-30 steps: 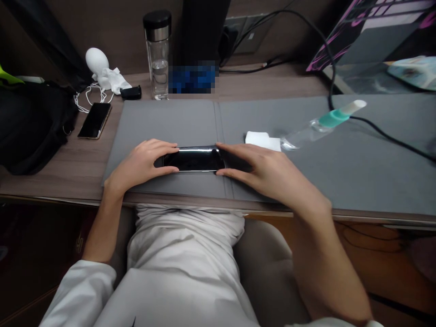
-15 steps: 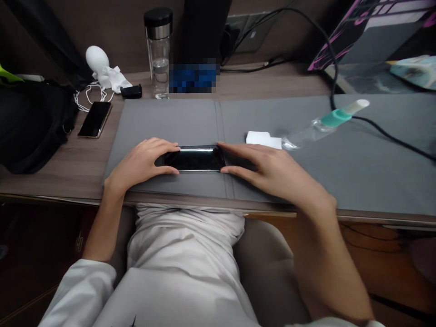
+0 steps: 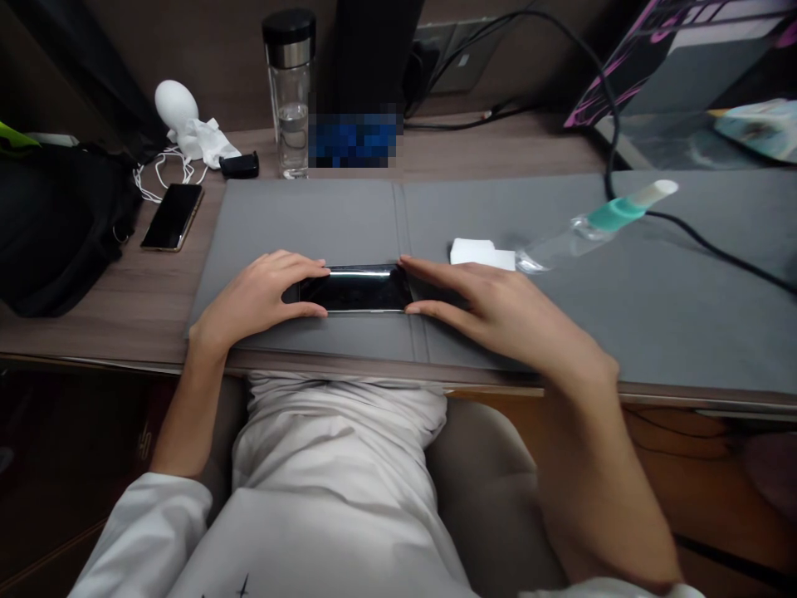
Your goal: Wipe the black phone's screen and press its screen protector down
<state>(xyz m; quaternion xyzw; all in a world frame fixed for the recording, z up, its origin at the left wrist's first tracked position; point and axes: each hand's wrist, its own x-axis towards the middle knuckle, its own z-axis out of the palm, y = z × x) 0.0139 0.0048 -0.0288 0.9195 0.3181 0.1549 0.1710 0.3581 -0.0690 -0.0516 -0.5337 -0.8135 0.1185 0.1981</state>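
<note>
A black smartphone (image 3: 364,290) lies flat and sideways on the grey desk mat (image 3: 336,220), its glossy screen facing up. My left hand (image 3: 261,295) grips its left end, thumb on the near edge and fingers on the far edge. At the right end, my right hand (image 3: 498,307) holds the phone the same way, thumb below and fingertips at the far corner. Just beyond my right hand lie a folded white cloth or paper (image 3: 481,252) and a clear spray bottle (image 3: 589,228) with a teal collar, lying on its side.
A second phone (image 3: 173,217) rests on the wooden desk at left, beside a black bag (image 3: 62,224). Behind it are a white rounded object (image 3: 177,106), white cords and a small black item (image 3: 240,164). A glass water bottle (image 3: 292,100) stands at the back. A black cable (image 3: 613,133) crosses the mat's right side.
Both hands keep their hold on the phone's ends. The right fingertips have shifted very slightly; the phone stays in place.
</note>
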